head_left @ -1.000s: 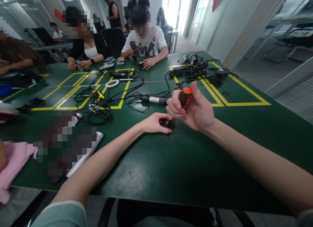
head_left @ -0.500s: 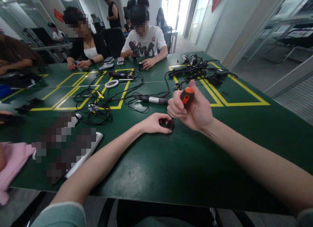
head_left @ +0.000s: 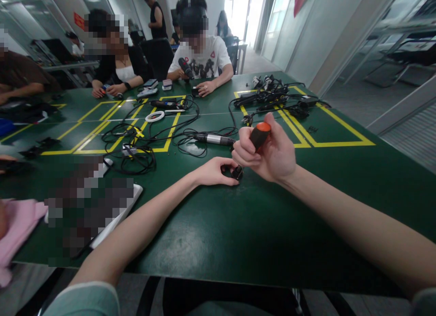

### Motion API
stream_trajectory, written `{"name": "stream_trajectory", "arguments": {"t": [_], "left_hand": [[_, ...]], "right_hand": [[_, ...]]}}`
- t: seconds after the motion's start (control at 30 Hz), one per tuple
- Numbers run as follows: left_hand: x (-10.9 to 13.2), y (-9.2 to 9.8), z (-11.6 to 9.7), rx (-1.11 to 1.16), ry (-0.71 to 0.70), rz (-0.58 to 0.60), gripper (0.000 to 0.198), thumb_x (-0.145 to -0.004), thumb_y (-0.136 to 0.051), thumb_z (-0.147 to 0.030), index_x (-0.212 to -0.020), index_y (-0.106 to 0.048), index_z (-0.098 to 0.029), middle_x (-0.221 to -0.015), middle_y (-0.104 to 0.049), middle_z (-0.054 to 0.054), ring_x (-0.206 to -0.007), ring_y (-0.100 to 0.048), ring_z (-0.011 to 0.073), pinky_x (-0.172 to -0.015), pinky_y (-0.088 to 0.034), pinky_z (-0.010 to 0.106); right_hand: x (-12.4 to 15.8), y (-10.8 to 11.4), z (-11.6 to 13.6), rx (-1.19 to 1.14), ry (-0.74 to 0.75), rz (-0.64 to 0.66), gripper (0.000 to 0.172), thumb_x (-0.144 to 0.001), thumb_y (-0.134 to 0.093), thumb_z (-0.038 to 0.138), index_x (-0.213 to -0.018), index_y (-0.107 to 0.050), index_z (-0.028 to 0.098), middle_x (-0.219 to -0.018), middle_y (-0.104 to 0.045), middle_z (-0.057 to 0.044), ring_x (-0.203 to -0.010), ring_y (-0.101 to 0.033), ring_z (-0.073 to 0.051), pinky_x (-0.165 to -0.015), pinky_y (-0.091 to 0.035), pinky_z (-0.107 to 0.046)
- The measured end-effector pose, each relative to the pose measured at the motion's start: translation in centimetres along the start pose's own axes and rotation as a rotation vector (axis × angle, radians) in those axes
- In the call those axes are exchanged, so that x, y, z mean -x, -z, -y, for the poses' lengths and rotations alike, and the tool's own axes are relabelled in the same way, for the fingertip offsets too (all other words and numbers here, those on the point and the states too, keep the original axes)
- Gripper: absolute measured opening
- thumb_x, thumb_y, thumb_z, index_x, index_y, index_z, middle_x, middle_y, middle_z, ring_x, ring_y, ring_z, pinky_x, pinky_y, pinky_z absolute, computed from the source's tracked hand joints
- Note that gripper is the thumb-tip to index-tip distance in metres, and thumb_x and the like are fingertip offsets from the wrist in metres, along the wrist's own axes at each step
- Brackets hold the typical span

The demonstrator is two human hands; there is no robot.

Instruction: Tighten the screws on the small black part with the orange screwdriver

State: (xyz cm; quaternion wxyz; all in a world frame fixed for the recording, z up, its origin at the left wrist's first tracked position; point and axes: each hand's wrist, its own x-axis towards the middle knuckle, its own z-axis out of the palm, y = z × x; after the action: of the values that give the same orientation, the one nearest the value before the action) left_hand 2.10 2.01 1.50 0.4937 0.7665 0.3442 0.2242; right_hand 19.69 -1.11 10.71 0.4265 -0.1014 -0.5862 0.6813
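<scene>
My left hand [head_left: 218, 170] rests on the green table [head_left: 218, 229], its thumb and fingers closed around a small black part [head_left: 237, 172]. What that part is I cannot make out. Just above and to the right, my right hand [head_left: 265, 152] is wrapped round the handle of a screwdriver [head_left: 260, 135], black with an orange end. The handle leans up toward me, and its lower end points down at the black part. My fingers hide most of the shaft, so whether the tip touches the part is hard to see.
Beyond my hands lies a corded electric screwdriver [head_left: 214, 139] with tangled black cables [head_left: 132, 157]. A heap of black cabled devices [head_left: 269, 96] sits at the back right. Blurred flat devices [head_left: 119, 211] lie left of my forearm. Across the table, a person [head_left: 200, 57] holds a power drill [head_left: 185, 67].
The screwdriver handle has turned slightly in my right hand, and that hand's fingers have shifted a little. My left hand and the black part stay in place.
</scene>
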Motion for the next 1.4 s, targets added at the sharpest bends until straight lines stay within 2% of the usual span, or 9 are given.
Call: {"name": "stream_trajectory", "arguments": {"t": [0.3,0.53,0.77,0.9,0.97,1.03,1.1,1.27,1.4], "left_hand": [[0.0,0.2,0.1,-0.018,-0.023,0.039,0.037,-0.075,-0.086,-0.035,-0.105,-0.077,-0.015,-0.098,-0.075,0.003,-0.094,-0.067,0.0206,-0.094,-0.052,0.035],[0.1,0.0,0.0,-0.040,-0.032,0.031,0.042,-0.073,-0.094,-0.040,-0.104,-0.077,-0.016,-0.096,-0.075,0.002,-0.092,-0.067,0.0206,-0.092,-0.052,0.033],[0.1,0.1,0.2,-0.062,-0.066,0.036,0.039,-0.078,-0.093,-0.038,-0.110,-0.082,-0.017,-0.105,-0.079,0.005,-0.100,-0.069,0.0230,-0.097,-0.052,0.034],[-0.1,0.1,0.5,-0.038,-0.118,0.050,0.036,-0.081,-0.092,-0.037,-0.112,-0.084,-0.019,-0.108,-0.077,0.006,-0.103,-0.070,0.0237,-0.097,-0.052,0.033],[-0.1,0.1,0.4,-0.028,-0.121,0.059,0.036,-0.083,-0.090,-0.037,-0.114,-0.084,-0.020,-0.109,-0.076,0.006,-0.103,-0.069,0.0233,-0.097,-0.052,0.033],[-0.2,0.1,0.3,-0.028,-0.111,0.069,0.034,-0.085,-0.088,-0.038,-0.114,-0.084,-0.019,-0.110,-0.075,0.006,-0.104,-0.069,0.0230,-0.097,-0.051,0.033],[-0.2,0.2,0.1,-0.037,-0.095,0.086,0.033,-0.088,-0.085,-0.038,-0.114,-0.083,-0.019,-0.111,-0.074,0.006,-0.104,-0.068,0.0229,-0.097,-0.051,0.033],[-0.3,0.1,0.0,-0.093,-0.084,0.102,0.029,-0.095,-0.076,-0.042,-0.111,-0.080,-0.017,-0.114,-0.073,0.006,-0.109,-0.067,0.0245,-0.101,-0.050,0.034],[-0.3,-0.1,0.2,-0.158,-0.092,0.086,0.027,-0.100,-0.070,-0.043,-0.107,-0.077,-0.018,-0.117,-0.073,0.007,-0.112,-0.067,0.0257,-0.105,-0.050,0.036]], "right_hand": [[0.3,0.6,-0.6,-0.017,0.073,-0.025,0.058,-0.090,-0.068,0.079,-0.081,-0.047,0.026,-0.048,-0.019,0.015,-0.040,-0.007,-0.006,-0.041,-0.015,-0.021],[0.0,0.6,-0.8,0.088,0.088,-0.111,0.044,-0.094,-0.080,0.047,-0.080,-0.045,0.024,-0.049,-0.025,0.016,-0.039,-0.013,-0.004,-0.041,-0.018,-0.018],[-0.2,1.1,-1.1,0.195,0.103,-0.082,0.038,-0.097,-0.075,0.051,-0.086,-0.048,0.026,-0.048,-0.034,0.016,-0.037,-0.022,-0.006,-0.039,-0.022,-0.019],[-0.2,1.9,-0.6,0.501,0.150,-0.184,0.036,-0.095,-0.073,0.052,-0.084,-0.053,0.024,-0.056,-0.053,0.008,-0.048,-0.047,-0.011,-0.050,-0.039,-0.026],[-0.1,2.5,0.3,0.798,0.173,-0.222,0.037,-0.095,-0.069,0.047,-0.071,-0.056,0.022,-0.059,-0.049,0.005,-0.054,-0.044,-0.011,-0.053,-0.034,-0.028],[-0.1,3.3,1.3,0.996,0.115,-0.205,0.048,-0.098,-0.063,0.048,-0.060,-0.049,0.022,-0.056,-0.045,0.003,-0.054,-0.040,-0.012,-0.055,-0.030,-0.030],[-0.1,4.0,2.2,1.026,0.031,-0.192,0.052,-0.098,-0.062,0.051,-0.058,-0.046,0.022,-0.055,-0.042,0.004,-0.054,-0.038,-0.011,-0.055,-0.028,-0.031],[-0.2,5.6,2.8,0.835,-0.191,-0.231,0.044,-0.089,-0.077,0.053,-0.068,-0.053,0.023,-0.047,-0.048,0.006,-0.044,-0.040,-0.011,-0.047,-0.027,-0.028],[-0.4,6.3,2.3,0.689,-0.229,-0.339,0.034,-0.081,-0.088,0.032,-0.080,-0.056,0.022,-0.052,-0.056,0.005,-0.048,-0.051,-0.012,-0.051,-0.038,-0.027]]}}
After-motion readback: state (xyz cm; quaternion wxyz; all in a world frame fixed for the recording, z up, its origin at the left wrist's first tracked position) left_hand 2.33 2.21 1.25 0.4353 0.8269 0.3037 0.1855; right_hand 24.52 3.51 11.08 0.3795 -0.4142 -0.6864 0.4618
